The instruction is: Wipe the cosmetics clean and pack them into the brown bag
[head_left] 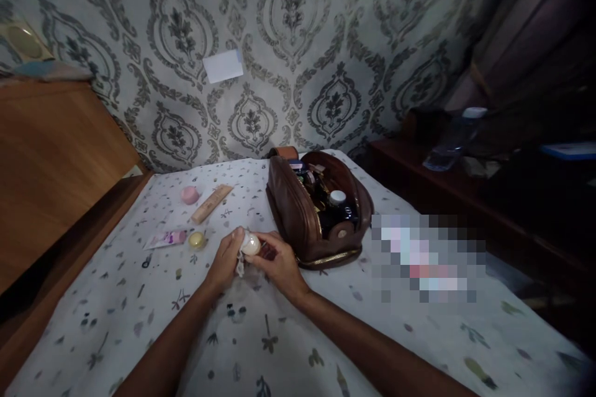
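Over the bed, my left hand (225,255) is closed on a crumpled white tissue (241,265), which it presses against a small round jar with a pale lid (252,244). My right hand (283,265) grips that jar from the other side with thumb and fingers. Just beyond the right hand stands an unzipped brown toiletry bag (293,205), packed with bottles and small items, among them a dark bottle with a white cap (338,198). Left of my hands lie a yellow-lidded jar (196,239), a white and purple tube (165,239), a beige tube (212,203) and a pink jar (189,195).
A patterned white sheet (261,347) covers the bed. A blurred-out, pixelated patch (426,257) lies right of the bag. Wooden furniture (56,155) borders the left side. On a dark surface at right stands a clear bottle (454,139). Patterned wallpaper (293,31) rises behind.
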Tool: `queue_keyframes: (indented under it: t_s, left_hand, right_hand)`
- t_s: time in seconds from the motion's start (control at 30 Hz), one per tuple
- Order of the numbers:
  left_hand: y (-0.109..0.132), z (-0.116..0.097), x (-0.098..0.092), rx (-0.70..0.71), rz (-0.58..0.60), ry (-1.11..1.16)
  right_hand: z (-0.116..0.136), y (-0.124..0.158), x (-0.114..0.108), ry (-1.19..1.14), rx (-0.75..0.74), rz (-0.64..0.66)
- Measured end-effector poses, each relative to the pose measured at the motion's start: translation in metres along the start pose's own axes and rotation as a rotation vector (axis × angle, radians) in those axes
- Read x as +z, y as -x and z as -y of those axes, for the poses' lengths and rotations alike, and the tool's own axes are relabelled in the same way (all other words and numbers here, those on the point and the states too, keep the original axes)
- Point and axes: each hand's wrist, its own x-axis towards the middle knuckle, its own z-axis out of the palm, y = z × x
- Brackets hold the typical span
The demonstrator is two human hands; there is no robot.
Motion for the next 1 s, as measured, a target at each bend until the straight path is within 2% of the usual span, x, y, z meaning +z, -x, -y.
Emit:
queue_keyframes:
  t_s: [0.1,0.2,0.47,0.67,0.83,0.9,1.0]
  left_hand:
    - [0.001,0.002,0.000,-0.111,0.025,0.137]
    - [0.000,0.005,-0.001,-0.176,0.018,0.170]
    - [0.000,0.009,-0.002,-0.173,-0.027,0.041]
    - [-0.002,0.007,-0.001,-0.098,-0.097,0.006]
    - [-0.005,0.006,-0.001,-0.154,-0.212,0.049]
    - [-0.005,0.007,0.001,-0.208,-0.197,0.110]
    - [-0.003,0.009,0.001,-0.243,-0.043,0.145]
  right_hand:
    - [-0.004,0.001,-0.001,0.078,-0.028,-0.023]
    - [-0.002,0.004,0.000,0.131,-0.045,-0.014]
    - [0.004,0.011,0.006,0.279,-0.112,-0.030]
    - [0.003,0.010,0.005,0.235,-0.145,0.012]
    - [0.010,0.009,0.005,0.138,-0.121,0.041]
    - [0.011,0.008,0.004,0.107,-0.080,0.021]
    - [0.009,0.006,0.003,0.112,-0.033,-0.011]
